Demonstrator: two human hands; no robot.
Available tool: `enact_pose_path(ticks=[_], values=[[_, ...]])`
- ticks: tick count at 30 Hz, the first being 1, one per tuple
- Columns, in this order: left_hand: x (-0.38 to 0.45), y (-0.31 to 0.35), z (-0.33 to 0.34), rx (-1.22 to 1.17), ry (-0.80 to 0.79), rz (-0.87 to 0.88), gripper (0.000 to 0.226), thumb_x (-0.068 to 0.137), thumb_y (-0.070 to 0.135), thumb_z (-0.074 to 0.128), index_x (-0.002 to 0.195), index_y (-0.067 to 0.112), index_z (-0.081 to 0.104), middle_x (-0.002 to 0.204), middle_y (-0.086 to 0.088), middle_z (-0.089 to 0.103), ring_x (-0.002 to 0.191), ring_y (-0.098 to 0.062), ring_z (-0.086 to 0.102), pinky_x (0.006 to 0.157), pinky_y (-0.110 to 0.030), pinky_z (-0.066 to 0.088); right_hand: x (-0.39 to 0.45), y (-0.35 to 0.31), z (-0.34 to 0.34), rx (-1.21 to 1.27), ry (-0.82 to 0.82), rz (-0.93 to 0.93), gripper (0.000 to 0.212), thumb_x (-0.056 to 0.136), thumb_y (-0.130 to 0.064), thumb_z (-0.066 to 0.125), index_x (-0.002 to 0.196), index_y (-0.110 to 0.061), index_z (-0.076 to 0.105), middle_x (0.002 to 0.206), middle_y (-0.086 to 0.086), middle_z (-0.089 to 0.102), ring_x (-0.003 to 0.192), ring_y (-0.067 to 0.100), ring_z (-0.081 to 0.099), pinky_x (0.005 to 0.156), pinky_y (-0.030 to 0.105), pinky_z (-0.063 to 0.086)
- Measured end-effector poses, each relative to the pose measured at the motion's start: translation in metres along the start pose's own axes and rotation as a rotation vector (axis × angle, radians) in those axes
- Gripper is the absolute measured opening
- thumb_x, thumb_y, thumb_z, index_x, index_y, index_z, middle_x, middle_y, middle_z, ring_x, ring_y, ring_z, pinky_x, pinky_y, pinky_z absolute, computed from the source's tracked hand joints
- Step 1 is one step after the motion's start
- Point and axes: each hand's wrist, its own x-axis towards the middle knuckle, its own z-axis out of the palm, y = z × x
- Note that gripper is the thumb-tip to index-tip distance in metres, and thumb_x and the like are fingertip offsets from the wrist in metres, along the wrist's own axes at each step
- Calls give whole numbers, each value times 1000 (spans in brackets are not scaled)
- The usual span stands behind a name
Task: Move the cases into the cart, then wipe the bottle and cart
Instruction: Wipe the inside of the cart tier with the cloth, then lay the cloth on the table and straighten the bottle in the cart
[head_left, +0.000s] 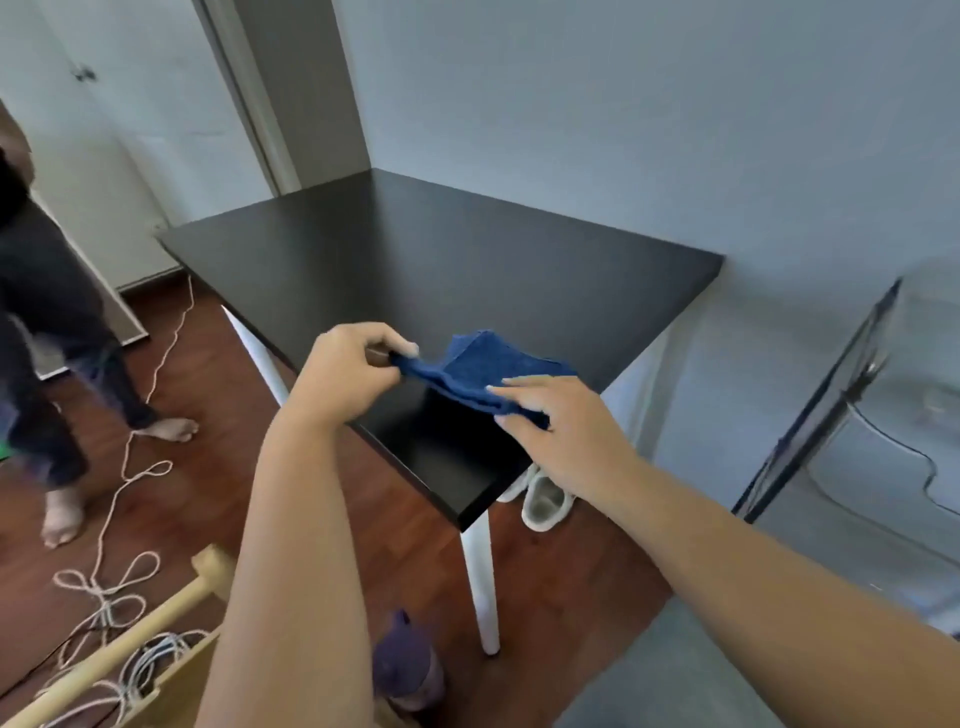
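A blue cloth (485, 371) hangs stretched between my two hands, just above the near corner of the black table (415, 270). My left hand (350, 371) pinches the cloth's left corner between thumb and fingers. My right hand (558, 423) holds the right side, fingers laid over the top of the fabric. At the bottom left a wooden cart (130, 644) shows its pale handle bar and rim, with coiled cables inside. Beside it, low in the frame, stands a purple-capped bottle (408, 667), blurred and partly behind my left arm. No cases are visible.
Another person (57, 332) stands barefoot at the left on the wooden floor. A pale rope (117, 499) trails across the floor towards the cart. Light shoes (543, 499) lie under the table. A clear plastic chair (878, 415) stands at the right by the wall.
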Motion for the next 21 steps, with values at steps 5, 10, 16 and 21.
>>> enact_pose_path(ticks=[5,10,16,21], values=[[-33,-27,14,-17,43,-29,47,70,-19,51,74,25,69,100,3,75,92,0,70,88,-18,54,-24,5,30,-200,-27,-90,36,89,-20,64,125,-27,66,132,-6,60,125,18,48,108,37,38],[-39,-28,15,56,78,-25,49,72,-16,47,73,28,68,103,4,74,93,-3,68,83,-10,49,-36,-4,29,-277,-32,-188,34,87,-29,63,121,-27,69,130,-2,62,123,23,53,103,41,42],[-47,6,37,311,196,145,37,79,-7,53,93,14,81,119,-2,71,118,-23,56,105,-32,39,-22,-1,12,-151,4,-84,43,97,-41,41,133,-24,59,145,0,48,137,20,37,115,35,26],[-58,30,78,513,-175,103,53,101,46,39,151,30,36,157,15,34,149,-24,20,118,-56,10,-4,24,6,-430,-155,64,55,101,-47,29,152,-26,27,162,-6,15,149,17,6,120,44,4]])
